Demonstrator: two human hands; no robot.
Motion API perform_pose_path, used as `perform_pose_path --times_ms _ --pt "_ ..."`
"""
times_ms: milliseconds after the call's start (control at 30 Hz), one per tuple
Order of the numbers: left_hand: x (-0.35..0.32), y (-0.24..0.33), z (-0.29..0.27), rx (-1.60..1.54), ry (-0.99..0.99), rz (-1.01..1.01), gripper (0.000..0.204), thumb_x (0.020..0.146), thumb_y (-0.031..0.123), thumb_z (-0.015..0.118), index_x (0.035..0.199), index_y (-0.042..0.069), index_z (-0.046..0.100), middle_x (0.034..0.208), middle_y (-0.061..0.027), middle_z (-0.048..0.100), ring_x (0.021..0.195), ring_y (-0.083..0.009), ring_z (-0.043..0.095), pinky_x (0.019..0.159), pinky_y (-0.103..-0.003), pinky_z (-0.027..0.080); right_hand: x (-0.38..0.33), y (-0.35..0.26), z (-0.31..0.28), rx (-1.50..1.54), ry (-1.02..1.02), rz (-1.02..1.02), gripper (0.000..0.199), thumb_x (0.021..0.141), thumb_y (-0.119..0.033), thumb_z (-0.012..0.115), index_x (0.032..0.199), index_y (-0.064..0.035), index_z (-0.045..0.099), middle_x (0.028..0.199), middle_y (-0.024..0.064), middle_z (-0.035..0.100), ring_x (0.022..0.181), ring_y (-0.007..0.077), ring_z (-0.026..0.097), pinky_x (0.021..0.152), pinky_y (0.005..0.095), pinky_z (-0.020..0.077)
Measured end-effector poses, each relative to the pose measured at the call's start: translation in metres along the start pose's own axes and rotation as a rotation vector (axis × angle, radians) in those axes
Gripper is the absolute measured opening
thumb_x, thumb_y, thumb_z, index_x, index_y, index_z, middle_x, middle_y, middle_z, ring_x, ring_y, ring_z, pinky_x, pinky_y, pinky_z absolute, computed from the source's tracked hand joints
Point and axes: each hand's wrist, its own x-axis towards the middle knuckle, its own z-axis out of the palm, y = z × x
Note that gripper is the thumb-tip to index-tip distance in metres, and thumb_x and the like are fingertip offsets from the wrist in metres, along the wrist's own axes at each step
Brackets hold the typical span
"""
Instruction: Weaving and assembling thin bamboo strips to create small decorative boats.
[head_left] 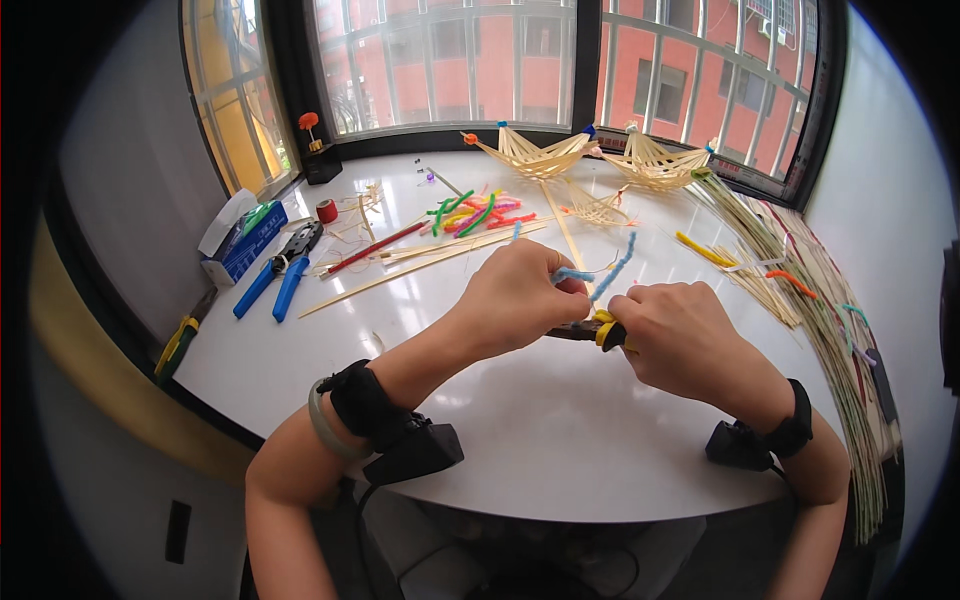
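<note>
My left hand (525, 290) pinches a fuzzy light-blue pipe cleaner (622, 264) above the middle of the white table. The pipe cleaner is bent, and one end sticks up to the right of the fingers. In my right hand (685, 330) are pliers (575, 331) with yellow and black handles, my fingers wrapped round them. Their dark jaws point left, to just below my left fingertips; whether they grip the pipe cleaner is hidden. Beyond my hands a thin pale bamboo strip (566, 228) runs up toward a woven bamboo piece (535, 158).
Colourful pipe cleaners (480, 212) lie in a pile beyond my left hand. Left are a blue-handled crimping tool (287, 268), a blue box (243, 248) and a red stick (375, 250). A second woven piece (655, 168) stands by the window. Long green strips (800, 270) line the right edge.
</note>
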Motion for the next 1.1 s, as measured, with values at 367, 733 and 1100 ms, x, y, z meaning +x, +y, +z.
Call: perform_pose_path --times_ms 367,733,1100 --pt "0.039 -0.052 -0.050 0.140 0.286 -0.277 0.032 0.081 0.017 0.057 0.106 -0.004 0.055 0.100 -0.0120 0.060 0.095 -0.0088 0.052 0.075 -0.019 0.041 -0.001 0.046 -0.007 0.039 -0.167 0.291 0.029 0.081 -0.033 0.064 0.083 -0.0048 0.068 0.074 0.0128 0.063 0.070 0.0291 0.061 0.060 0.0384 0.0458" --pt "0.007 0.005 -0.034 -0.141 -0.210 -0.007 0.025 0.093 0.014 0.047 0.111 0.005 0.062 0.070 -0.0034 0.066 0.057 -0.0034 0.052 0.058 -0.018 0.037 0.004 0.095 0.029 0.029 -0.175 0.428 0.039 0.076 -0.037 0.068 0.082 0.0007 0.064 0.076 0.0182 0.062 0.071 0.0339 0.060 0.065 0.0417 0.0468" --pt "-0.004 0.011 -0.014 -0.110 -0.261 0.069 0.022 0.094 0.018 0.050 0.095 0.000 0.062 0.066 -0.0017 0.063 0.063 -0.0030 0.054 0.059 -0.019 0.037 0.008 0.015 -0.005 0.882 0.320 0.071 0.020 0.084 -0.015 0.064 0.092 0.0039 0.066 0.075 0.0099 0.065 0.068 0.0125 0.062 0.058 0.0248 0.0480"
